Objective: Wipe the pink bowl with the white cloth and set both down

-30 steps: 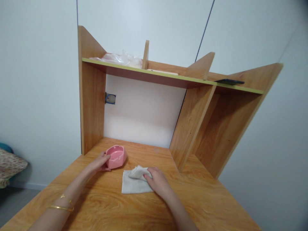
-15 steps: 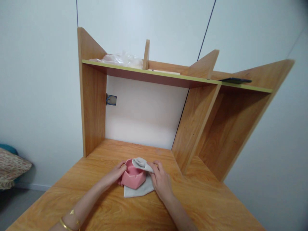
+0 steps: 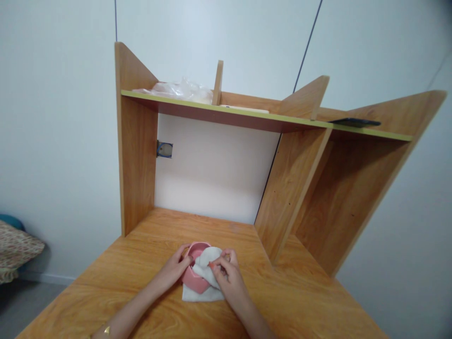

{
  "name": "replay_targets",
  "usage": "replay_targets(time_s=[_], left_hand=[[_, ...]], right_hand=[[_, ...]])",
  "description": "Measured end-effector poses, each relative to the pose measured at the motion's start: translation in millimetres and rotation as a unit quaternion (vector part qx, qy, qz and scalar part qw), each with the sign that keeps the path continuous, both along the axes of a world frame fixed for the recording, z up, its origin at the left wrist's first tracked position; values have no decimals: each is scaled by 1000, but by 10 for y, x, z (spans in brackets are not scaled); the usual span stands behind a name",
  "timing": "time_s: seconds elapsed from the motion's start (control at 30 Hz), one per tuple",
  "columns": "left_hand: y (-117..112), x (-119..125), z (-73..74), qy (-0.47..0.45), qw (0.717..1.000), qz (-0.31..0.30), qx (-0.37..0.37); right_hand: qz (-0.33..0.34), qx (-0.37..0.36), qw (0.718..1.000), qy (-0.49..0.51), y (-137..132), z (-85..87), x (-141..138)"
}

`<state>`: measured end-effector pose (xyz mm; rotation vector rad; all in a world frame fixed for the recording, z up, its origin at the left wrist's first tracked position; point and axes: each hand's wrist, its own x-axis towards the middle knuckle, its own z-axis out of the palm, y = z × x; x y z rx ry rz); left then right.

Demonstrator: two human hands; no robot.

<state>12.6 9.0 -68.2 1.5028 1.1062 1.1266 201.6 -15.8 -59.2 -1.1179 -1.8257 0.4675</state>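
A pink ashtray [image 3: 196, 282] with angular, faceted sides sits tilted on the wooden desk. My left hand [image 3: 181, 262] grips it by the left side, thumb over the rim and the other fingers partly hidden behind it. A light grey cloth [image 3: 206, 268] lies over the right rim and reaches into the hollow. My right hand [image 3: 228, 273] is closed on that cloth, pinching it at the ashtray's right side. More of the cloth spreads flat beneath the ashtray.
A wooden shelf unit [image 3: 247, 113] rises from the back of the desk [image 3: 296, 301]. Along its upper shelf lie a clear plastic bag [image 3: 183, 89], a flat white item [image 3: 243, 109] and a flat dark item [image 3: 355, 123]. Patterned fabric [image 3: 19, 247] shows at far left.
My right hand has brought the cloth down and left into the ashtray. The ashtray has turned and tilted in my left hand, whose thumb now reaches over the rim. The view has shifted slightly.
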Motion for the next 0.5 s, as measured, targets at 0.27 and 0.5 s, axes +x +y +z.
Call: replay_targets(time_s=[0.27,0.5], left_hand=[[-185,101,103,72,991,27,108],[-286,117,170,145,976,-11,161]], right_hand=[[-66,-50,989,123,95,-206,-48],[-71,-59,983,160,149,-264,-3]])
